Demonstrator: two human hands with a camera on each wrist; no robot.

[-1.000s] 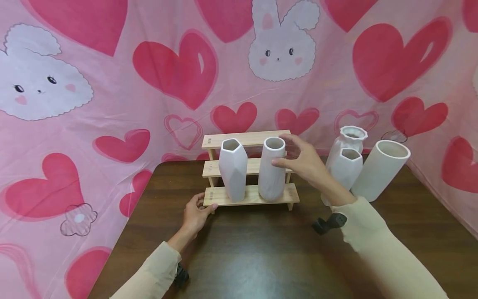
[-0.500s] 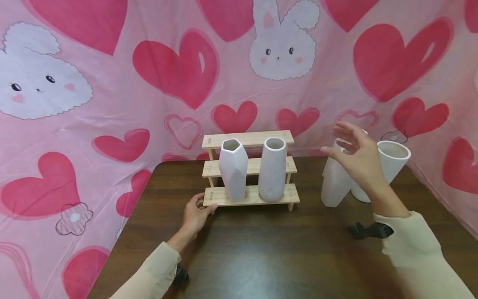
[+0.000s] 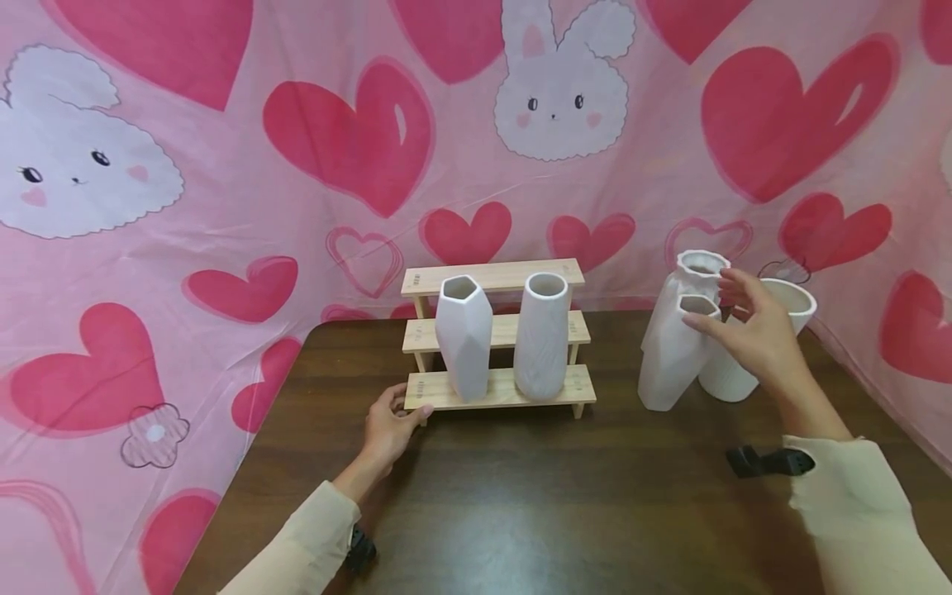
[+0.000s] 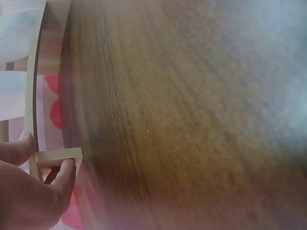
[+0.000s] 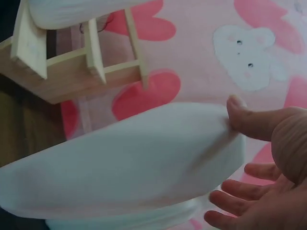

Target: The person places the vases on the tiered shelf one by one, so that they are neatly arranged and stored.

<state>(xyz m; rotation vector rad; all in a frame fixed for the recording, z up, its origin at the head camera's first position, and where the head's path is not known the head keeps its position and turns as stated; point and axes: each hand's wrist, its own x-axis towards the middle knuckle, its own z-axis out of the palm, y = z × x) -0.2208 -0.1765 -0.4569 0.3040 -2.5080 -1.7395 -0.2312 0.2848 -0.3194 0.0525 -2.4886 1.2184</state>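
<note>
A three-step wooden display stand point(image 3: 502, 400) has its lowest board's left end gripped by my left hand point(image 3: 390, 430). In the left wrist view, that hand point(image 4: 36, 191) has a thumb on the board and a finger against the stand's leg point(image 4: 60, 154). On the lowest step stand a white faceted vase point(image 3: 464, 343) and a white rounded vase point(image 3: 541, 343). At right, my right hand point(image 3: 766, 335) spreads around the top of another faceted vase point(image 3: 673, 359). Its thumb point(image 5: 254, 122) lies at that vase's point(image 5: 124, 165) rim; the other fingers are extended, with contact unclear.
Behind the right faceted vase is a white vase with a ruffled rim point(image 3: 702, 261). A wide cylindrical vase point(image 3: 729, 378) stands beside them, partly hidden by my right hand. The brown table point(image 3: 513, 504) meets a pink heart-and-rabbit cloth point(image 3: 312, 190) at the back.
My right hand has left the rounded vase on the stand and moved right to the faceted vase in the group. The left hand stays on the stand.
</note>
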